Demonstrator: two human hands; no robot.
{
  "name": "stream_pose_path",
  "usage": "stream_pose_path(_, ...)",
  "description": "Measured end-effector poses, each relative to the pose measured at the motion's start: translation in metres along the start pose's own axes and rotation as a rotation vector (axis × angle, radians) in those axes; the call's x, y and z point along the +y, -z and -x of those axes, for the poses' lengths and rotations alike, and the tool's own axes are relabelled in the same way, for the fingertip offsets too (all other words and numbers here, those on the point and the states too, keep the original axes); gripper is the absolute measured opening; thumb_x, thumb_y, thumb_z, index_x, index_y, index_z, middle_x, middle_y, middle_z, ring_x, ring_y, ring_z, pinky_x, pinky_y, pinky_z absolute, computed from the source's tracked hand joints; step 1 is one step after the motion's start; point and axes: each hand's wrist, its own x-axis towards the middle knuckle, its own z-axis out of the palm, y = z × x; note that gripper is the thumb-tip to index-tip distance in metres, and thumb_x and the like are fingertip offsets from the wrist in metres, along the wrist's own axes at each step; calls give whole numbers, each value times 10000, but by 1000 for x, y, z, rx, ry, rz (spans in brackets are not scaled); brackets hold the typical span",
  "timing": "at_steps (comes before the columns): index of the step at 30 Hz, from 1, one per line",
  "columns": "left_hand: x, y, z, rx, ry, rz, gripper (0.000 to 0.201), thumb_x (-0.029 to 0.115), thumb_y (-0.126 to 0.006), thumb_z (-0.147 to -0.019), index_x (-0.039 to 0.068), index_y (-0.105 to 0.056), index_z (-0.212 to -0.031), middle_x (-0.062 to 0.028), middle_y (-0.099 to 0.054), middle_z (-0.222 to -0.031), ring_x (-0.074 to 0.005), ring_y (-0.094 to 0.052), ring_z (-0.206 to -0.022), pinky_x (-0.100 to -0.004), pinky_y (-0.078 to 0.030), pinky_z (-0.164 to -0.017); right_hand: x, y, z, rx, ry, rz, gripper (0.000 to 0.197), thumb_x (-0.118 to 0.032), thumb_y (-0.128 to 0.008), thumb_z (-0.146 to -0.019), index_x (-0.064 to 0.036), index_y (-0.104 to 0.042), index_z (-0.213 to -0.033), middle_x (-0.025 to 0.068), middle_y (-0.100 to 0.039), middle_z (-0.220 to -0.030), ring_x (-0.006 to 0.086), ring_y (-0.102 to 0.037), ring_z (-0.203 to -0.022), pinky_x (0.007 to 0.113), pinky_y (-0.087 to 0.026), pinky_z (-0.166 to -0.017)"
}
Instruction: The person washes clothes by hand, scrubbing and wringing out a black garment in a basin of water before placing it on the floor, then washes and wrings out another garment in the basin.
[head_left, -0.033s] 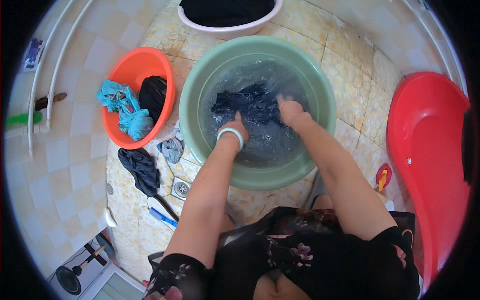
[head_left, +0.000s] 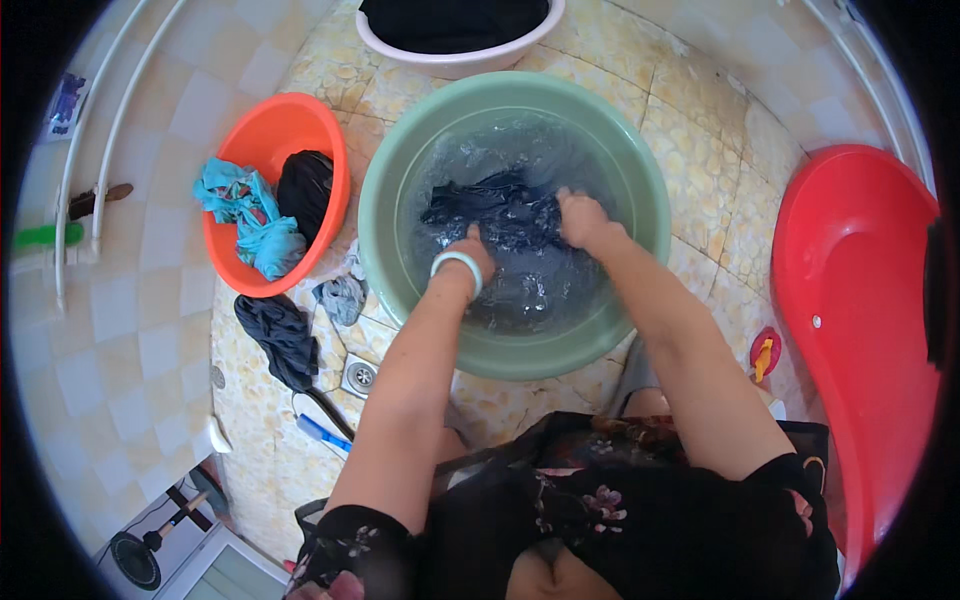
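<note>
A large green basin [head_left: 515, 363] holds cloudy grey water with a dark navy garment [head_left: 490, 205] bunched up and partly under the surface. My left hand [head_left: 474, 252], with a pale bangle [head_left: 470, 264] at its wrist, is closed at the garment's near edge; its fingertips are dipped in the water. At the garment's right end my right hand [head_left: 582, 218] is closed in a fist on the cloth. The water hides the garment's lower part and some of the fingers.
An orange basin [head_left: 338, 185] with turquoise and black clothes stands at left. Dark cloth [head_left: 275, 340] and grey cloth [head_left: 342, 300] lie near a floor drain [head_left: 360, 376] and a blue-handled brush [head_left: 322, 432]. A pink basin [head_left: 460, 65] is beyond, a red tub [head_left: 850, 290] at right.
The splash beside my right hand has calmed, and its fist shows more clearly. Both hands stay almost in the same place on the garment.
</note>
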Motion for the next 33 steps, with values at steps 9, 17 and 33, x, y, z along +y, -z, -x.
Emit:
stream_pose_path(9, 12, 23, 58, -198, -75, 1929, 959, 565, -522, -821, 87, 55, -1419, -271, -256, -1395, -456, -456, -1136, -576, -413, -895, -64, 150, 67, 110, 184, -830, 358, -106, -665, -692, -47, -580, -1035, 221, -579, -938, 337, -584, -913, 378, -473, -789)
stream_pose_path(17, 34, 76, 108, -276, -716, 2347, 923, 787, -210, -773, 74, -393, -1329, -136, -422, -1345, -291, -429, -1211, -422, -346, -1026, -113, 163, 160, 171, 946, -307, 402, -15, -662, -589, -96, -545, -965, 117, -465, -857, 313, -555, -782, 390, -479, -666)
stream_pose_path(33, 51, 65, 84, -108, -432, 2447, 356, 256, -520, -826, 2, -568, -1071, -124, -634, -955, -254, -618, -824, -370, -514, -772, -32, 110, 110, -411, -226, -1301, 381, -414, -464, -914, -56, -594, -935, 39, -540, -620, 135, -493, -424, 266, -385, -312)
